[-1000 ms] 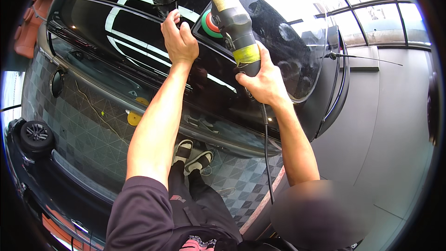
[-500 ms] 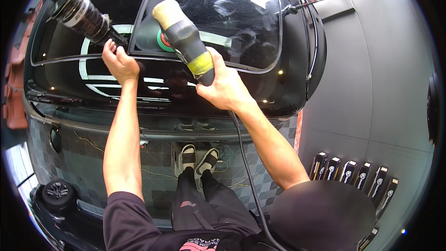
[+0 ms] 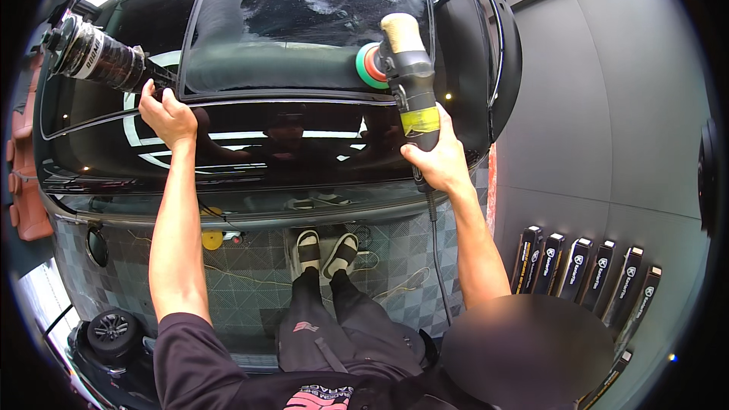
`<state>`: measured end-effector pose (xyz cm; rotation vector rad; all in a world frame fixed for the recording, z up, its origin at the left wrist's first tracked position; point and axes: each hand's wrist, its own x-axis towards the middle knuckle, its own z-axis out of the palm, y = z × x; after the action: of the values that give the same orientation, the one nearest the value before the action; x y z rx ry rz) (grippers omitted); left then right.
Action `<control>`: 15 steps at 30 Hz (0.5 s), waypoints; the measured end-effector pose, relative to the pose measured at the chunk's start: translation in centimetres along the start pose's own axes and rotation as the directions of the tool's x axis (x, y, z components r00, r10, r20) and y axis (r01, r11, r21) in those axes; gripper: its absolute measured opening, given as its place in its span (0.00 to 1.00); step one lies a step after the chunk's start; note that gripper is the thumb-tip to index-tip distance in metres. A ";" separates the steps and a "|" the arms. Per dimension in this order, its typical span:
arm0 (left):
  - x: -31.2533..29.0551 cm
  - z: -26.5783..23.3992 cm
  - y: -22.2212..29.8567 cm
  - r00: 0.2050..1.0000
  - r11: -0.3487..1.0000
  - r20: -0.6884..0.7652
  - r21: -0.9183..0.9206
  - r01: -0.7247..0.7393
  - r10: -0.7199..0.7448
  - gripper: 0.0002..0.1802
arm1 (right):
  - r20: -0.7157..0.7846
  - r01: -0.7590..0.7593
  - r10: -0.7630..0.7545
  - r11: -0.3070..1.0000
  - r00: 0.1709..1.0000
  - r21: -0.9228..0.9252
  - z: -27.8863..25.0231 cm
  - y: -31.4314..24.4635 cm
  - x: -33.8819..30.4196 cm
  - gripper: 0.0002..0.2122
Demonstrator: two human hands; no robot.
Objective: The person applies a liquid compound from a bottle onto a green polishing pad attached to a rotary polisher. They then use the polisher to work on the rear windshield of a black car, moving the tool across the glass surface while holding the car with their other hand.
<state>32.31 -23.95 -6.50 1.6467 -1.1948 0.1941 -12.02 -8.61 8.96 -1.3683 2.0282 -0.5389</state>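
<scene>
"Which way does the polisher (image 3: 414, 80) lie from the right hand (image 3: 444, 156)?"

"Up toward eleven o'clock. That hand is the nearer one, clasping the handle just below the yellow tape (image 3: 422, 121); the left hand (image 3: 171, 118) is well apart, over at nine."

"And its long axis?"

"Nearly upright in view: tan-capped head between eleven and twelve, handle end between five and six, with the cord (image 3: 436, 243) trailing to six. The green-and-red pad (image 3: 372, 67) juts out toward nine."

"Where is it on the car (image 3: 250, 125)?"

"By the four o'clock corner of the dark glass panel (image 3: 266, 68). I can't tell whether the pad touches."

"What about the left hand?"

"Its fingers curl round the narrow end of a black cylindrical device (image 3: 110, 57); how tightly, I can't tell. The device's wide end points to ten, its narrow end to four."
</scene>
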 end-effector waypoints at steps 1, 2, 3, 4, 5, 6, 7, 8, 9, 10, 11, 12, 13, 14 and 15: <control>0.0 0.0 -0.1 1.000 1.000 0.014 0.006 -0.010 0.010 0.22 | -0.020 0.004 -0.004 1.000 1.000 -0.005 -0.3 0.8 0.2 0.47; 0.1 0.1 -0.1 1.000 1.000 0.024 0.008 -0.018 0.018 0.22 | -0.044 0.011 -0.011 1.000 0.999 -0.013 -0.7 1.6 0.4 0.47; 0.1 0.3 0.0 0.999 1.000 0.031 0.020 -0.021 0.020 0.22 | -0.064 0.008 -0.009 1.000 0.998 -0.011 -1.1 2.3 0.6 0.48; 0.0 0.4 0.0 0.999 0.999 0.038 0.032 -0.025 0.024 0.22 | -0.072 0.007 -0.007 1.000 0.997 -0.007 -1.4 2.9 0.7 0.48; 0.0 0.5 0.1 0.999 0.999 0.043 0.043 -0.029 0.027 0.22 | -0.082 0.006 -0.006 1.000 0.997 -0.003 -1.7 3.1 0.8 0.48; 0.1 0.4 0.0 0.998 0.996 0.060 0.084 -0.040 0.035 0.23 | -0.092 0.006 -0.006 1.000 0.996 0.001 -1.9 3.3 1.0 0.48; 0.1 0.2 -0.1 0.996 0.989 0.078 0.139 -0.048 0.038 0.23 | -0.083 -0.035 0.035 0.999 0.996 -0.003 -2.1 3.4 1.1 0.48; 0.0 0.2 0.1 0.995 0.980 0.096 0.190 -0.054 0.036 0.24 | -0.084 -0.038 0.038 0.999 0.996 0.000 -2.4 3.4 1.4 0.48; 0.0 0.2 0.2 0.992 0.966 0.116 0.249 -0.070 0.042 0.25 | -0.085 -0.040 0.040 0.999 0.996 0.003 -2.6 3.5 1.8 0.48; 0.1 0.2 0.3 0.988 0.948 0.148 0.307 -0.079 0.035 0.26 | -0.085 -0.041 0.041 0.999 0.996 0.006 -2.7 3.6 2.2 0.48; 0.0 0.3 0.7 0.986 0.932 0.161 0.348 -0.103 0.049 0.26 | -0.078 -0.058 0.058 0.998 0.995 0.009 -3.2 3.6 2.9 0.48; -0.1 0.5 1.1 0.983 0.913 0.175 0.388 -0.127 0.062 0.26 | -0.087 -0.054 0.053 0.998 0.995 -0.010 -3.5 3.8 3.8 0.48; -0.2 0.5 1.5 0.979 0.909 0.192 0.392 -0.141 0.069 0.28 | -0.095 -0.051 0.048 0.998 0.994 -0.029 -3.8 4.3 5.0 0.49; -0.2 0.4 1.4 0.978 0.898 0.195 0.414 -0.152 0.076 0.27 | -0.094 -0.048 0.044 0.998 0.995 -0.041 -3.7 3.5 5.9 0.49; -0.1 0.2 1.3 0.977 0.889 0.198 0.429 -0.158 0.078 0.27 | -0.061 -0.061 0.060 0.998 0.996 -0.022 -4.0 2.3 6.9 0.49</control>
<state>31.17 -24.02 -5.87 2.0194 -1.4653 0.4327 -18.18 -14.14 8.55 -1.3144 2.1231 -0.5370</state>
